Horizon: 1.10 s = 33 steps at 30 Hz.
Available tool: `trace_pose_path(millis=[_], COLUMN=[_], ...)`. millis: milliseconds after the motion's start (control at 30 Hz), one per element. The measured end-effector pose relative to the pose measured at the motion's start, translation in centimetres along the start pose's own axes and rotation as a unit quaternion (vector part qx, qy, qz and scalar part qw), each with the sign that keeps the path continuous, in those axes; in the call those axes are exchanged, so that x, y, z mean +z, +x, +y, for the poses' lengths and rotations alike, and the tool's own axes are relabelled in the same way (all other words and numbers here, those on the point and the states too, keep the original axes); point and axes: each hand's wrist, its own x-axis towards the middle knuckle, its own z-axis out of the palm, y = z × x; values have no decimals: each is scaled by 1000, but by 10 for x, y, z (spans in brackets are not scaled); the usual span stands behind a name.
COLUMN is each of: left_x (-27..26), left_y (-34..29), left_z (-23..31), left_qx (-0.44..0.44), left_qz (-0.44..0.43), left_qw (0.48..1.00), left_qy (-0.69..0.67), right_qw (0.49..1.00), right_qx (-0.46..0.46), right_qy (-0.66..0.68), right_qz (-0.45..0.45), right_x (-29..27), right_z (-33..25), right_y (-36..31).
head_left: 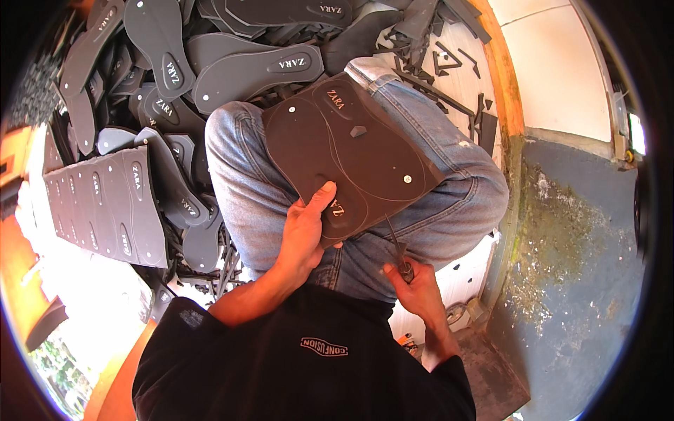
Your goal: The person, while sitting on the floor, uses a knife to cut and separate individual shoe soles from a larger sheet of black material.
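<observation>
A dark brown-black foam sheet [379, 158], marked with the outlines of two sandal soles, rests across my lap on my jeans. My left hand [303, 228] grips its near left edge, thumb on top and fingers underneath. In my right hand [419, 289] is a thin-bladed knife [397, 243], held by its dark handle. The blade points away from me, and its tip meets the sheet's near edge, right of my left hand. A small dark scrap [358, 131] lies on top of the sheet.
Cut grey sandal soles [260, 74] are heaped at the far left. An uncut sheet with several soles marked [105, 203] leans at the left. Thin offcuts [449, 59] litter the white surface at the far right. A brown block [491, 375] stands near my right elbow.
</observation>
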Motion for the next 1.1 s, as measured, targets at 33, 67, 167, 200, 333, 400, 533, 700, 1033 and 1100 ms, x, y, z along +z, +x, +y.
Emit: trace_pose_path(millis=[33, 67, 167, 200, 333, 400, 533, 700, 1033, 1100], left_x=[0, -1, -1, -1, -6, -11, -15, -16, -16, -17], left_y=[0, 0, 0, 0, 0, 1, 1, 1, 0, 0], left_z=[0, 1, 2, 2, 5, 7, 9, 13, 16, 16], left_qx=[-1, -2, -4, -4, -1, 1, -4, -14, -45, -49], left_qz=[-2, -5, -8, -9, -9, -22, -30, -19, 6, 10], left_qw=[1000, 1000, 1000, 1000, 1000, 1000, 999, 999, 995, 994], left_qy=[0, -1, -5, -6, 8, 20, 29, 48, 89, 92], right_qw=[1000, 1000, 1000, 999, 998, 997, 997, 994, 992, 991], right_qx=[-4, -8, -13, -14, -24, -30, -26, -45, -36, -36], right_qy=[-4, -7, -19, -23, -45, -68, -74, -92, -121, -127], right_qz=[2, 3, 14, 18, 31, 25, 20, 28, 9, 8], right_x=[1, 1, 3, 3, 9, 13, 16, 18, 19, 20], right_z=[1, 3, 2, 1, -7, -6, -9, -18, -33, -36], right_y=[1, 1, 2, 3, 9, 15, 22, 30, 47, 51])
